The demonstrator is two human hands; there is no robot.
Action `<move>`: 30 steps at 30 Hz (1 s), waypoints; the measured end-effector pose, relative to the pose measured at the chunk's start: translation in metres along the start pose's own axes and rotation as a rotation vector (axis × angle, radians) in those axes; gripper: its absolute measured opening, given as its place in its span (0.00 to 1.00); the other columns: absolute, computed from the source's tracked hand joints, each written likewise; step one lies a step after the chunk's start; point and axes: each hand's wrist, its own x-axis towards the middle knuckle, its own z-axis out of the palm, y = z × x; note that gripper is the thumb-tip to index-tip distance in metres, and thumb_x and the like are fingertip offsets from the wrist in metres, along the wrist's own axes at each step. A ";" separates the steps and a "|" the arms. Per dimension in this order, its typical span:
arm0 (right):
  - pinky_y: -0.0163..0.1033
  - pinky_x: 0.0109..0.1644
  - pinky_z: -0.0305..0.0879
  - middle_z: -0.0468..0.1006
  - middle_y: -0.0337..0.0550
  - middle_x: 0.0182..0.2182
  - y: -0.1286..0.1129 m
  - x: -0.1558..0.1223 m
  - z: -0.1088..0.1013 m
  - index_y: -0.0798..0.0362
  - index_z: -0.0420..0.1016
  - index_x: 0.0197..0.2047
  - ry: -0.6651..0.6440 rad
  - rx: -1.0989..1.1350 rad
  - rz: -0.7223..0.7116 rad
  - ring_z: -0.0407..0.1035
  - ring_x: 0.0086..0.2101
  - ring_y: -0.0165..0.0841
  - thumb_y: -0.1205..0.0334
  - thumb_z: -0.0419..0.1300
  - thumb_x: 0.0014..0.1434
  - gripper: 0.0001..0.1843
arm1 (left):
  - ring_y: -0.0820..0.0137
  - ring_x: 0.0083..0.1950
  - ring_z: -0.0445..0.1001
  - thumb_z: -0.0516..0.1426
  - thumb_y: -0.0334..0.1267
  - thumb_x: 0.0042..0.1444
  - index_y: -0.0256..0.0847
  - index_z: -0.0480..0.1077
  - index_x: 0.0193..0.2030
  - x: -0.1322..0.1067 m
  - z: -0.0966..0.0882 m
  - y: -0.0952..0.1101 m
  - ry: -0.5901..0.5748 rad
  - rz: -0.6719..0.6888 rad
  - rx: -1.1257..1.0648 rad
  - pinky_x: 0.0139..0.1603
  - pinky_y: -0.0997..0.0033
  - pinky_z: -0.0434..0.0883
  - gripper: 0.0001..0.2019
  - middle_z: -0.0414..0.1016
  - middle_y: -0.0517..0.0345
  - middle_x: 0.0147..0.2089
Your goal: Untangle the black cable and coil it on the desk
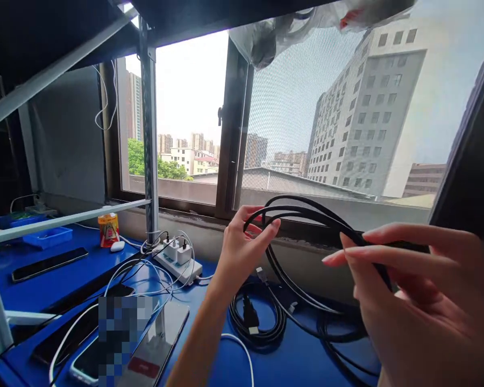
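A long black cable [306, 212] is looped in the air in front of a window. My left hand [242, 247] pinches the loops at their left end with thumb and fingers closed round them. My right hand [419, 285] is close to the camera at the right, fingers pressed on the same cable strands. The cable's tail [282, 285] hangs down to the blue table [290, 360]. A second black cable [258, 322] lies coiled on the table under the left hand.
A white power strip [177, 260] with chargers and white leads sits by the window sill. Several phones [48, 263] lie on the blue table at the left. A blue tray [48, 236] and a small yellow box [108, 228] stand further back. A metal shelf post [150, 134] rises beside them.
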 end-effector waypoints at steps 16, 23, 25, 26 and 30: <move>0.33 0.17 0.66 0.73 0.45 0.42 0.055 -0.003 0.047 0.48 0.71 0.49 -0.255 -0.003 0.379 0.64 0.18 0.23 0.46 0.64 0.48 0.26 | 0.79 0.14 0.55 0.57 0.50 0.34 0.43 0.49 0.09 0.030 0.011 -0.056 -0.038 -0.403 -0.561 0.18 0.76 0.55 0.21 0.47 0.68 0.10; 0.33 0.15 0.62 0.74 0.41 0.27 0.064 -0.004 0.062 0.54 0.72 0.46 -0.159 0.036 0.628 0.62 0.14 0.25 0.38 0.63 0.41 0.35 | 0.83 0.11 0.44 0.56 0.48 0.36 0.44 0.44 0.11 0.021 0.016 -0.035 0.064 -0.322 -0.605 0.12 0.78 0.44 0.23 0.41 0.71 0.10; 0.31 0.14 0.62 0.71 0.37 0.22 0.059 0.001 0.057 0.54 0.74 0.42 -0.183 0.108 0.645 0.61 0.14 0.25 0.38 0.65 0.40 0.33 | 0.84 0.11 0.42 0.56 0.48 0.36 0.44 0.45 0.11 0.020 0.019 -0.033 0.096 -0.300 -0.599 0.11 0.79 0.42 0.22 0.41 0.72 0.09; 0.31 0.14 0.62 0.71 0.36 0.22 0.056 0.003 0.055 0.54 0.75 0.41 -0.186 0.132 0.637 0.61 0.14 0.24 0.38 0.65 0.40 0.31 | 0.84 0.11 0.41 0.56 0.48 0.36 0.43 0.46 0.12 0.020 0.020 -0.032 0.102 -0.294 -0.595 0.11 0.79 0.42 0.21 0.42 0.72 0.10; 0.29 0.16 0.62 0.73 0.38 0.24 0.046 0.006 0.046 0.52 0.75 0.41 -0.150 0.150 0.527 0.62 0.15 0.23 0.41 0.65 0.43 0.28 | 0.85 0.12 0.41 0.58 0.44 0.35 0.42 0.48 0.12 0.021 0.012 -0.026 0.064 -0.301 -0.579 0.12 0.81 0.42 0.20 0.43 0.72 0.09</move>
